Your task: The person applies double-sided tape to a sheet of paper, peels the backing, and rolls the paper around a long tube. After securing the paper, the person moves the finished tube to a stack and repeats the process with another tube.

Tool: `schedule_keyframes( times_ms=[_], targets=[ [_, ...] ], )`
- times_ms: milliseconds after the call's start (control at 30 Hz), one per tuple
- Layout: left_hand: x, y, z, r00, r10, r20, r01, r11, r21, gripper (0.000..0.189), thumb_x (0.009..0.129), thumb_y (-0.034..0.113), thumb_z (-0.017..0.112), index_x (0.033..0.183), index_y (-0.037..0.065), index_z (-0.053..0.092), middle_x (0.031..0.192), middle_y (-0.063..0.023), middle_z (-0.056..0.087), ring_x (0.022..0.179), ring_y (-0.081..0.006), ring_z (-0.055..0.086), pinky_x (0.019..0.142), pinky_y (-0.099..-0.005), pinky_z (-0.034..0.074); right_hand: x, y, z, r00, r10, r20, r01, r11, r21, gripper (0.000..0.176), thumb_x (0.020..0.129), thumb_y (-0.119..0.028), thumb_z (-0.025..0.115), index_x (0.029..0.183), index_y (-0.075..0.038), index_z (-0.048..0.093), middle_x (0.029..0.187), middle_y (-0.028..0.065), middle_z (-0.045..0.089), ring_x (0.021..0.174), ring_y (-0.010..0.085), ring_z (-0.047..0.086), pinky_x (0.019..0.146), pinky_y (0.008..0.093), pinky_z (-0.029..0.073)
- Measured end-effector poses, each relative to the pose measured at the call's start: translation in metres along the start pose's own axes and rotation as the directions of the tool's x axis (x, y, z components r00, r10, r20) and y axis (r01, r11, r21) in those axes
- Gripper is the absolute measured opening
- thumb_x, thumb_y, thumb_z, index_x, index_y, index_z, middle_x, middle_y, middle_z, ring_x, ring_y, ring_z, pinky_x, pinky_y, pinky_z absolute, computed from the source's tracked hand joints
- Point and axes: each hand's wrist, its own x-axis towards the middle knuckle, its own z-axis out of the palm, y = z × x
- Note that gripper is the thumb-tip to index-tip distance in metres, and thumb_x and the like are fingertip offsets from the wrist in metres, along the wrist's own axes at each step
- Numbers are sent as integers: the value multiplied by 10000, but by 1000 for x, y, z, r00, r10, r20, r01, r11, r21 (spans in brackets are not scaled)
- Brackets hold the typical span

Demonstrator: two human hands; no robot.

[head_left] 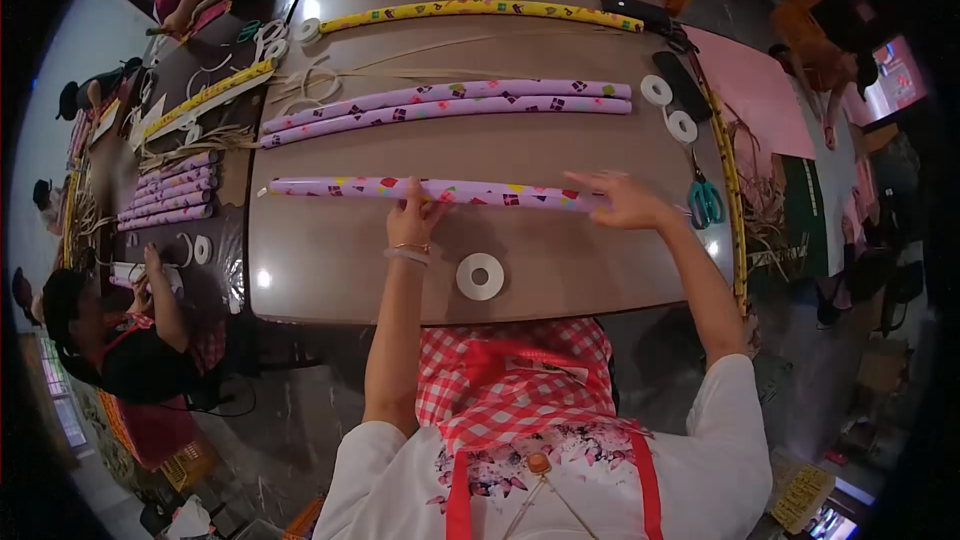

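A roll of purple gift wrap [490, 192] printed with presents lies across the table before me. My left hand [415, 215] is closed at its near edge, left of the middle, with a finger reaching over the top. At the roll's right end, my right hand [632, 202] lies with fingers stretched out and spread, touching or just above the paper. A small white piece [264, 192] sits by the left end. Nearer to me is a white roll of tape [480, 277], lying flat. Farther back, two more purple wrap rolls [450, 103] lie side by side.
A yellow wrap roll [480, 10] lies at the back. Teal-handled scissors [705, 202], tape rolls [682, 126] and a black case [682, 83] are at the right. Several short purple rolls [170, 190] lie on the left table, where a co-worker [130, 330] sits.
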Motion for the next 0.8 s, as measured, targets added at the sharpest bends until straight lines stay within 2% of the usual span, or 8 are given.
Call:
schedule_keyframes(
  times_ms=[67,100,167,267,467,600,667,800],
  targets=[
    [2,-2,-2,1000,-10,-14,10,1000,-2,432,888,338,678,1010,-44,515,890,-93,573,728,-177,611,707,-370,615,8,-6,26,943,-179,-281,40,899,-436,702,836,-285,638,1456,-114,355,1439,116,443,1308,257,435,1133,462,260],
    [3,-3,-2,1000,-8,-12,8,1000,4,432,888,338,678,1010,-44,515,890,-93,573,728,-177,611,707,-370,615,16,-7,39,941,-179,-286,40,901,-431,702,836,-285,638,1456,-114,355,1439,116,443,1308,257,435,1133,462,260],
    [4,-6,-3,999,-5,-35,6,1000,15,418,887,332,680,997,-37,517,893,-91,574,728,-177,611,701,-375,617,33,-5,64,853,-339,-397,41,802,-596,672,875,-326,604,1456,-112,343,1473,78,401,1338,213,402,1149,493,204],
    [10,-12,-7,997,-5,-74,7,1000,23,413,887,321,681,997,-42,519,901,-93,576,748,-181,612,695,-378,620,45,-5,91,849,-369,-377,-15,698,-716,591,891,-314,593,1416,-123,400,1480,57,395,1356,203,385,1132,506,237],
    [3,-11,-3,999,15,-42,-15,1000,19,398,892,307,675,947,-48,501,883,-105,563,724,-199,613,690,-389,627,8,-4,100,834,-356,-422,-170,562,-809,648,802,-212,671,1394,-122,424,1488,86,370,1357,223,380,1113,531,250],
    [0,-9,-1,996,0,-89,5,999,53,417,885,309,684,920,-54,482,881,-117,561,724,-215,621,682,-386,629,-28,-5,99,862,-312,-400,-205,508,-837,614,830,-224,617,1398,-96,420,1479,113,377,1330,251,417,1119,510,255],
    [1,-10,-1,997,40,-61,-37,998,44,440,877,311,693,915,-66,470,872,-120,561,722,-216,614,671,-386,630,-38,-5,103,809,-277,-519,-237,654,-718,576,846,-222,609,1374,-58,445,1472,129,380,1330,260,409,1116,500,260],
    [1,-10,-3,996,61,-66,-56,995,78,462,867,328,703,915,-68,469,865,-118,561,720,-211,609,679,-392,627,-11,-35,113,725,-283,-628,-229,761,-607,544,876,-256,589,1355,-33,460,1471,133,379,1334,254,398,1118,482,258]
  ],
)
